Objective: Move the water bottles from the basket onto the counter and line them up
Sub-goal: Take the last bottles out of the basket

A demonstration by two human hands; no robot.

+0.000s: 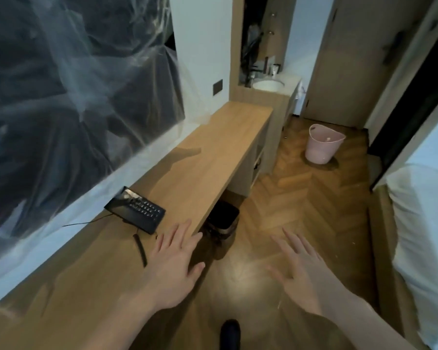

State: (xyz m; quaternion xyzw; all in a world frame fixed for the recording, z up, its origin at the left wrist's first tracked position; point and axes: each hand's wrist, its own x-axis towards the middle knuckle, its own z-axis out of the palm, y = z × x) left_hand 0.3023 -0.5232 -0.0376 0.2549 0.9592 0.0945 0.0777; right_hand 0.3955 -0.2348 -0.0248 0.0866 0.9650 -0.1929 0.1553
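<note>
A pink basket (321,145) stands on the wooden floor far ahead, past the end of the long wooden counter (213,157). Something small and pale shows inside its rim; I cannot make out bottles. My left hand (173,261) hovers over the counter's near edge, fingers spread, holding nothing. My right hand (299,263) is stretched out over the floor, fingers apart and empty. Both hands are far from the basket.
A black desk phone (137,210) with a cable and a dark comb-like strip (141,248) lie on the counter near my left hand. A dark bin (224,221) sits under the counter. A white bed (425,243) runs along the right. A washbasin (268,84) is at the back.
</note>
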